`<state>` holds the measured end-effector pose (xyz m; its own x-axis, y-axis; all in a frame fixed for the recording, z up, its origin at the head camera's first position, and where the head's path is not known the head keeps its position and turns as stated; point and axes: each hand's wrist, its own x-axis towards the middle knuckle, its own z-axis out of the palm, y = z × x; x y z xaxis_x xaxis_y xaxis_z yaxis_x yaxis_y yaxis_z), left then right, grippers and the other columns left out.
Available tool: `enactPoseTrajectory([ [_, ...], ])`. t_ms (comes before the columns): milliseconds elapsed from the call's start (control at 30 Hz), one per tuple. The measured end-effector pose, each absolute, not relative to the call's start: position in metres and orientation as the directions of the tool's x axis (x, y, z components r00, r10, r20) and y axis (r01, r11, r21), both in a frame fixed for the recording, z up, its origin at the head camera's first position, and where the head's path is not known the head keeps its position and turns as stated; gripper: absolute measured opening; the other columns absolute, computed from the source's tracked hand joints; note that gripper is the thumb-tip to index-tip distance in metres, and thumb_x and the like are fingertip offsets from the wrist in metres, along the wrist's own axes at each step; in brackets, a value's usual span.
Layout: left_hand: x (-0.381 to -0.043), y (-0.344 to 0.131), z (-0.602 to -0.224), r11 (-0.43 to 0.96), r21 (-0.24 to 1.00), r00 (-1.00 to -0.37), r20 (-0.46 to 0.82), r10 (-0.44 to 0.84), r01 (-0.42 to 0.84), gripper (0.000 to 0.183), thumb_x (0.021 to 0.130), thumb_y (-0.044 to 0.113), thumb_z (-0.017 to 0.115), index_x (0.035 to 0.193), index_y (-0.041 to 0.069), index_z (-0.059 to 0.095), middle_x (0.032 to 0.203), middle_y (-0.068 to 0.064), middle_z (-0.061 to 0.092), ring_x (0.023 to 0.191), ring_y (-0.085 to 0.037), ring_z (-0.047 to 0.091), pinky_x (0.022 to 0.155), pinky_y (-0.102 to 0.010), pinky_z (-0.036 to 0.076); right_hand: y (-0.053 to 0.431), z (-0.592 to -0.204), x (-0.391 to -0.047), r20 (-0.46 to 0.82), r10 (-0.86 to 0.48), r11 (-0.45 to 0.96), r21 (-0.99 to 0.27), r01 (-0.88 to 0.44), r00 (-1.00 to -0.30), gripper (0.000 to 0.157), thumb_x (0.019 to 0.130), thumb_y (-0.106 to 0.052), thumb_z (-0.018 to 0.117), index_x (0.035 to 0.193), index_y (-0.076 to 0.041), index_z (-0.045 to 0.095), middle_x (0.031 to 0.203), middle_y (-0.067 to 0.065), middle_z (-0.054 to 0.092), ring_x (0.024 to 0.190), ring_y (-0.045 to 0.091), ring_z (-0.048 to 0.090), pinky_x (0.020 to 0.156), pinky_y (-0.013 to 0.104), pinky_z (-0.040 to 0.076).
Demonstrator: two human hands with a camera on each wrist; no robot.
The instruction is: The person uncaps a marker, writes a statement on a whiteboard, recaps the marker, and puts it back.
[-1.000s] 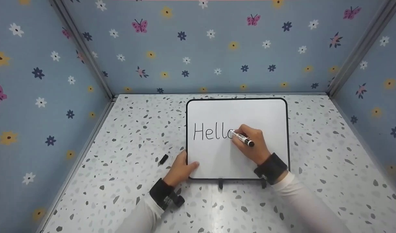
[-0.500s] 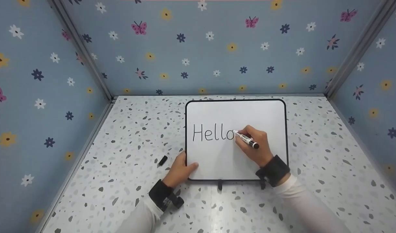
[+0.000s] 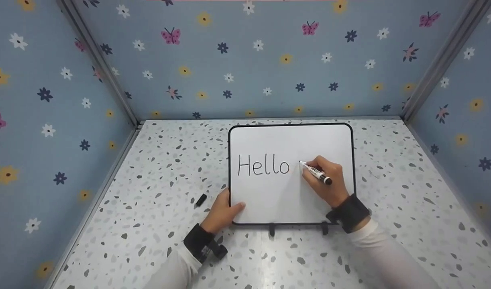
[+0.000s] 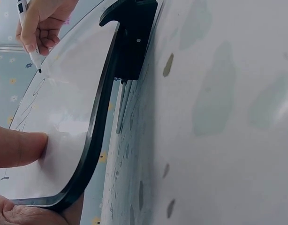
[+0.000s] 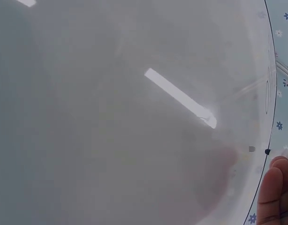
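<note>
A whiteboard (image 3: 265, 200) with a black frame stands tilted on the speckled table, bearing the handwritten word "Hello" in black. My left hand (image 3: 219, 212) grips its lower left corner, with the thumb (image 4: 22, 147) on the front and the other fingers round the edge. Between thumb and fingers, my right hand (image 3: 327, 180) pinches a white marker (image 3: 317, 173) with a black end. The marker's black tip (image 5: 267, 151) is just right of the "o"; in the right wrist view it appears slightly apart from its reflection on the board.
A black marker cap (image 3: 201, 200) lies on the table left of the board. Black feet (image 3: 271, 229) hold the board's lower edge, and a black bracket (image 4: 134, 42) shows close up in the left wrist view. Blue flowered walls (image 3: 245, 60) enclose the table (image 3: 165, 160).
The "o" has been closed to finish the word "Hello". My right hand has moved right with the marker, away from the letter. The left hand keeps its hold on the board.
</note>
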<state>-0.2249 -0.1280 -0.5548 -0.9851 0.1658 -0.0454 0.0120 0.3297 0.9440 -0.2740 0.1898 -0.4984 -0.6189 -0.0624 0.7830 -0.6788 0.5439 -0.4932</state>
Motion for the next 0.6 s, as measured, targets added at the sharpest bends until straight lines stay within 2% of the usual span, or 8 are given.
enactPoseTrajectory([
  [600,-0.2251,-0.1279,-0.5553,0.311,0.95,-0.984,-0.022,0.176,0.035,0.057,0.097,0.003,0.067,0.15,-0.011,0.049,0.145,-0.031,0.063,0.137,-0.043,0.061,0.123,-0.058,0.046,0.1974,-0.4985,-0.2742,0.763,-0.069,0.58,-0.494,-0.648,-0.643,0.01,0.079,0.003,0.076,0.078,-0.001,0.066,0.068,0.011,0.073,0.058,0.01,0.056,0.054,0.015,0.042],
])
